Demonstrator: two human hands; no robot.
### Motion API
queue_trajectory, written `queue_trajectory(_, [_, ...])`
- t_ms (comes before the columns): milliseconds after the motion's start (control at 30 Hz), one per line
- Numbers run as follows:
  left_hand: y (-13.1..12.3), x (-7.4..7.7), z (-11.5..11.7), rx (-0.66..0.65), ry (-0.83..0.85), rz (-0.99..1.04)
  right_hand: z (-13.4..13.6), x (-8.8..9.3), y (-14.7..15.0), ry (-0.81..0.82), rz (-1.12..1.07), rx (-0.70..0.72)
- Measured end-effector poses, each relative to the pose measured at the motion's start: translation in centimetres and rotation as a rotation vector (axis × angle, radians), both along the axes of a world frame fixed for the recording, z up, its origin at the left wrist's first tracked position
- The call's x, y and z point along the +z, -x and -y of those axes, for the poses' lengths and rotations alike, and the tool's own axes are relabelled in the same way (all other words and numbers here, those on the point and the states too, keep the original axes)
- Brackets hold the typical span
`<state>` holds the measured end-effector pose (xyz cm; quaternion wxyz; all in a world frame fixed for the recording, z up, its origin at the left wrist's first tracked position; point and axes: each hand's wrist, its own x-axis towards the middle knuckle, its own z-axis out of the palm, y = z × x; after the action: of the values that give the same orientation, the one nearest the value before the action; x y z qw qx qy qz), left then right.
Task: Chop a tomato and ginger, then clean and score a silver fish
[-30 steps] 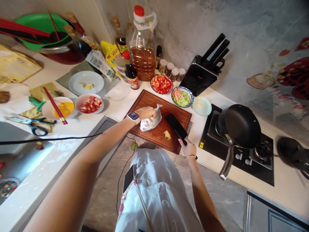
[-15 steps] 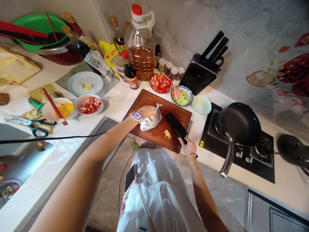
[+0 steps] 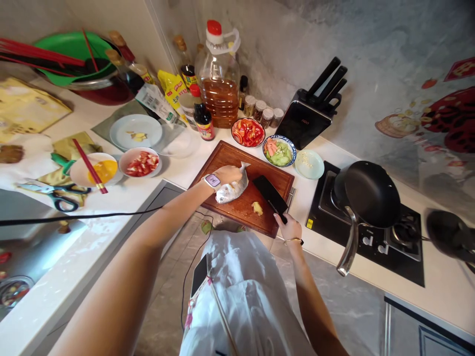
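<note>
A whole silver fish [image 3: 230, 192] lies on the wooden cutting board [image 3: 217, 160], its head toward me and its tail pointing away. My left hand [image 3: 228, 174], with a watch on the wrist, grips the fish across its upper side near the tail; some fingertips are hidden. In my right hand [image 3: 290, 228] is the handle of a black cleaver [image 3: 270, 192], its blade lying flat over the right part of the board. Between fish and blade sits a piece of ginger [image 3: 257, 208].
Behind the board stand a bowl of sliced red peppers [image 3: 248, 132], a patterned bowl [image 3: 279, 151] and a knife block [image 3: 305, 118]. A frying pan [image 3: 367, 193] rests on the stove at right. Left are tomato pieces [image 3: 140, 164], a bowl with egg [image 3: 102, 170] and scissors [image 3: 61, 190].
The view has shifted slightly, so everything sits a little lower in the picture. Both hands, the fish and the cleaver stay nearly the same.
</note>
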<state>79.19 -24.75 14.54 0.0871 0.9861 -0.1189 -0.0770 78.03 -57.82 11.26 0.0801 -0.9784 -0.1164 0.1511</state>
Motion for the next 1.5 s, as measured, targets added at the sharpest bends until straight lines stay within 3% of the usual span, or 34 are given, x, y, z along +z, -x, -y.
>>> queue_trajectory(200, [-0.2, 0.1, -1.5, -0.085, -0.165, -0.086, 0.5, -0.3, -0.2, -0.001, -0.002, -0.003])
queue_trajectory(400, [-0.5, -1.0, -1.6, -0.033, -0.167, -0.074, 0.8, -0.6, -0.1, 0.018, -0.006, -0.005])
queue_trajectory(667, [0.4, -1.0, -3.2, -0.115, -0.121, -0.038, 1.5, -1.1, -0.2, 0.028, 0.000, -0.044])
queue_trajectory(867, [0.7, -1.0, -1.5, -0.209, -0.106, -0.007, 1.1, -1.1, -0.6, 0.012, -0.002, -0.040])
queue_trajectory(1100, [0.1, -0.7, 1.0, -0.168, -0.220, -0.100, 0.7, -1.1, -0.4, 0.016, -0.003, -0.023])
queue_trajectory(1367, [-0.1, -0.4, 1.3, -0.167, -0.200, -0.065, 0.6, -0.8, -0.1, -0.004, -0.021, -0.017])
queue_trajectory(1500, [1.2, -0.4, 4.3, -0.215, -0.179, 0.034, 1.0, -1.1, 0.0, -0.030, -0.015, -0.037])
